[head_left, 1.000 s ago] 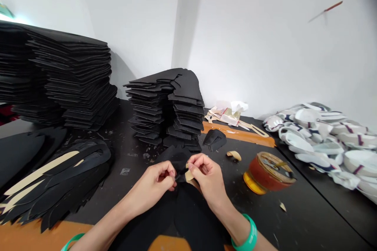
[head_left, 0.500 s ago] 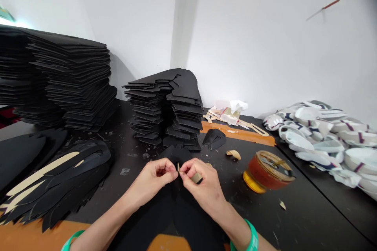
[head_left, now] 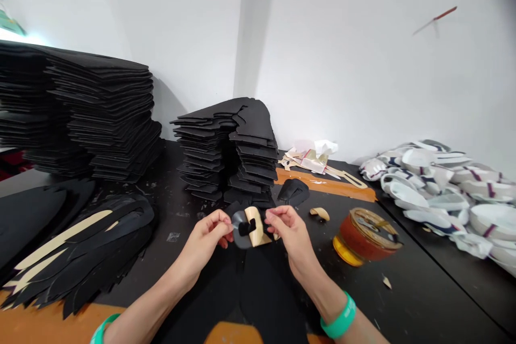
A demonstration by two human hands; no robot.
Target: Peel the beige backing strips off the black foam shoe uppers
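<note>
Matt black worktop (head_left: 415, 295) is seen spreading below a white wall (head_left: 342, 64), on which a thin red-handled tool (head_left: 439, 17) is visible. Tall stacks of flat black cut sheets (head_left: 105, 113) are piled at the far left, and a shorter, curved stack of black cut pieces (head_left: 253, 156) is placed at the back centre. Long black cut strips with tan edging (head_left: 76, 247) are laid at the near left, over an orange board (head_left: 36, 325). A heap of white shoe-like pieces with navy and maroon stripes (head_left: 447, 193) is gathered at the right. A round amber-and-rust container with a tan lid (head_left: 365, 239) is set on the worktop to the right of the hands, and crumpled paper with tan pattern strips (head_left: 312, 160) is left near the back edge.

Both forearms are extended forward from the bottom of the view and angled inward, with a green wristband (head_left: 338, 318) on the right wrist. The left hand (head_left: 203, 242) and the right hand (head_left: 292, 236) are held narrowly apart, each pinching one side of a small black, tan and grey cut piece (head_left: 250, 227) between thumb and fingers. That piece is raised just above the worktop, between the hands and in front of the central stack. A small black folded piece (head_left: 293, 192) lies just beyond the right hand, and a curled tan scrap (head_left: 320, 214) lies nearby.
</note>
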